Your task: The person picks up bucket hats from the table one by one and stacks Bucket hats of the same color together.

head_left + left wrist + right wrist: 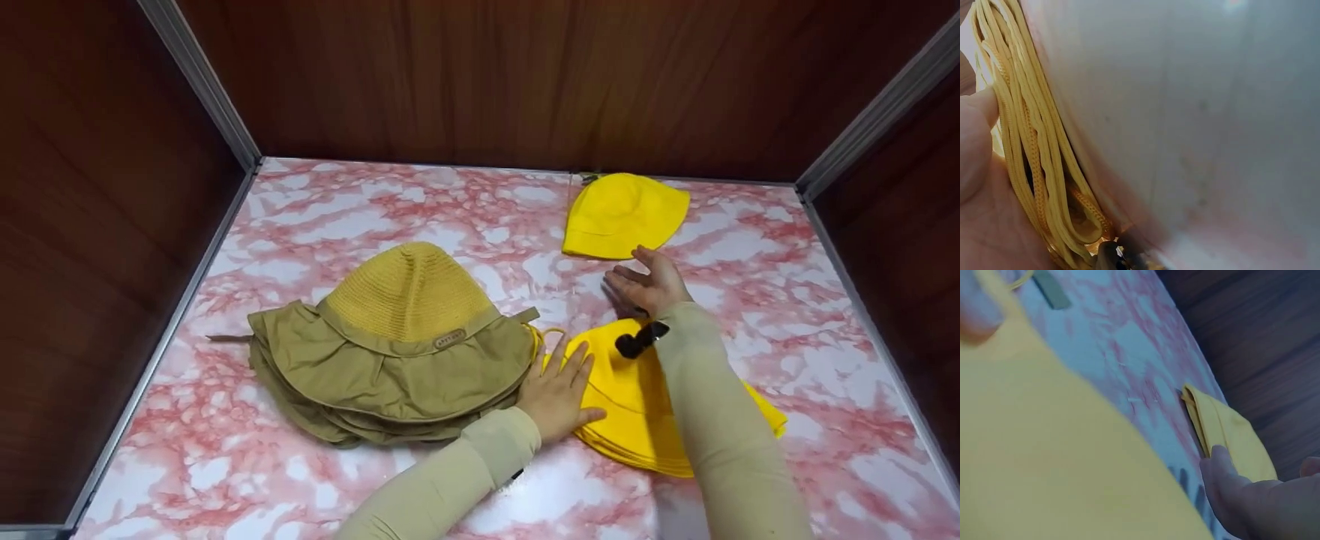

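A stack of yellow bucket hats (626, 405) lies folded flat at the right front, its layered brim edges and cords showing in the left wrist view. My left hand (559, 394) rests against the stack's left side, fingers spread and straight. Farther back is a single yellow bucket hat (626, 214), lying flat near the back wall. My right hand (651, 283) is just in front of that hat, fingers loosely extended and fingertips close to its lower edge. The right forearm passes over the stack and hides part of it.
Left of the stack sits a pile of khaki ruffle-brimmed sun hats (405, 352), the top one with a woven straw crown. Its brim is right beside my left hand. Brown wood-grain panels (480, 82) enclose the pink-and-white marbled table (322, 202) at the back and both sides.
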A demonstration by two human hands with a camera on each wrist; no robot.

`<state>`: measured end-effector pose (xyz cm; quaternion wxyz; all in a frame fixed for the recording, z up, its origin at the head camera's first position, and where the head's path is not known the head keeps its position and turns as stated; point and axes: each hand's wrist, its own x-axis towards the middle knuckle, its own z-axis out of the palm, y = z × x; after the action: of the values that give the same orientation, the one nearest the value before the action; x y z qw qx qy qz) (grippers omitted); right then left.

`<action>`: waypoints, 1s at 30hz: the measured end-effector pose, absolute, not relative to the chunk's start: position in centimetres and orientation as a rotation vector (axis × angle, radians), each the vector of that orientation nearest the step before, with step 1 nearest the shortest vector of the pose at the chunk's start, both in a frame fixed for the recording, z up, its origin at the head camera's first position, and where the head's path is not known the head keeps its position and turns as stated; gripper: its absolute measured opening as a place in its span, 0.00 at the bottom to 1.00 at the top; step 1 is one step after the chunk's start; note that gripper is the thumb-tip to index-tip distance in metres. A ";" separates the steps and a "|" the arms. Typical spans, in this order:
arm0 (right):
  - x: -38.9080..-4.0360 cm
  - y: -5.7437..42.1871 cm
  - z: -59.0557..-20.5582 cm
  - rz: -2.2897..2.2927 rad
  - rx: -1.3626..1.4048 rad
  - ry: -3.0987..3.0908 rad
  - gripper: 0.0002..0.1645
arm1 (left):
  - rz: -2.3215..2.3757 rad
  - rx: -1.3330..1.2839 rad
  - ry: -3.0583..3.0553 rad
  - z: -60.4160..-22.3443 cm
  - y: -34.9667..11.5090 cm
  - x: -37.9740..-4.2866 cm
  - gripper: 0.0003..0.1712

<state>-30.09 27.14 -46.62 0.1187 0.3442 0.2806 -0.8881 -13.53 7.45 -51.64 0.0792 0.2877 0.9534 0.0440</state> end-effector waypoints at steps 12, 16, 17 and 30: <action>-31.8 26.6 -47.8 -2.697 1.112 0.574 0.33 | 0.113 0.870 2.883 -51.6 7.5 -13.5 0.48; -32.2 26.3 -47.8 -2.694 1.096 0.554 0.33 | 0.125 0.865 2.882 -51.6 7.4 -13.5 0.48; -32.3 26.2 -47.8 -2.691 1.094 0.558 0.34 | 0.128 0.863 2.881 -51.7 7.4 -13.5 0.48; -33.1 25.3 -47.8 -2.578 1.120 0.710 0.26 | 0.137 0.865 2.893 -51.9 7.4 -13.6 0.48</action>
<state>-33.14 25.31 -47.84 0.1210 0.3836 0.2429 -0.8827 -13.59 7.40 -51.89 0.0594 0.2855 0.9554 0.0454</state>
